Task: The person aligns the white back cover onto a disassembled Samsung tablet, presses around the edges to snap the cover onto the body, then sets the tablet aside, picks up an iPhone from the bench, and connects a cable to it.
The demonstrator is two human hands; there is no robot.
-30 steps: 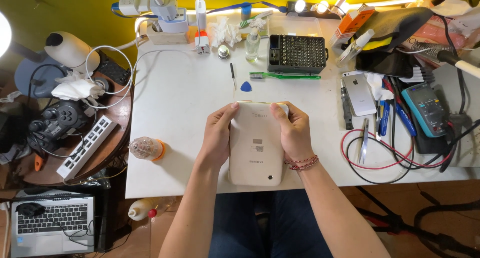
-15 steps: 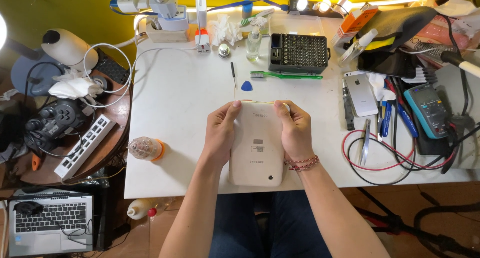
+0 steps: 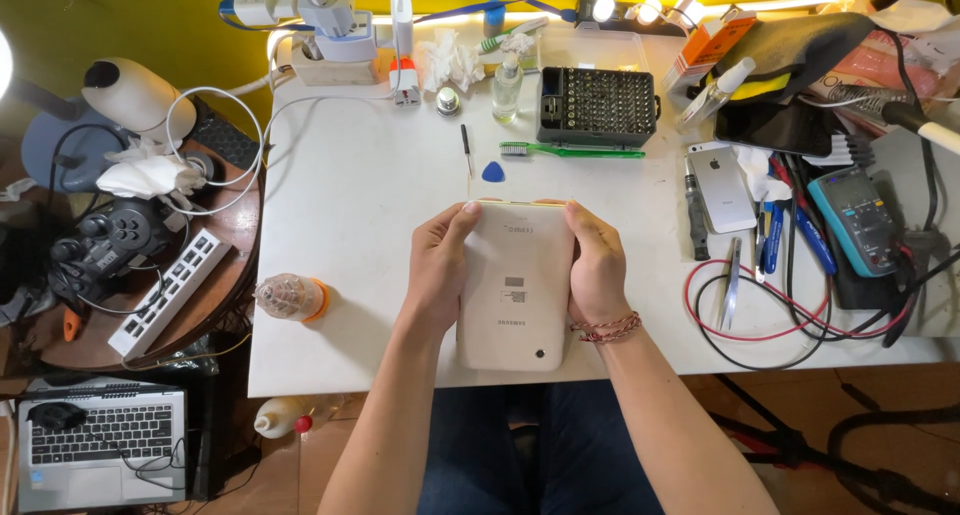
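I am holding a cream tablet (image 3: 515, 285) face down with both hands at the near edge of the white table (image 3: 350, 205). My left hand (image 3: 440, 265) is wrapping its left side, and my right hand (image 3: 597, 265) is wrapping its right side. A blue pick (image 3: 493, 172) is lying just past it.

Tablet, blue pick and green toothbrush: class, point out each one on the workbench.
tablet (image 3: 515, 285), head view, middle of its cream back cover.
blue pick (image 3: 493, 172), head view, centre of the flat triangle.
green toothbrush (image 3: 590, 153), head view, midway along the handle.
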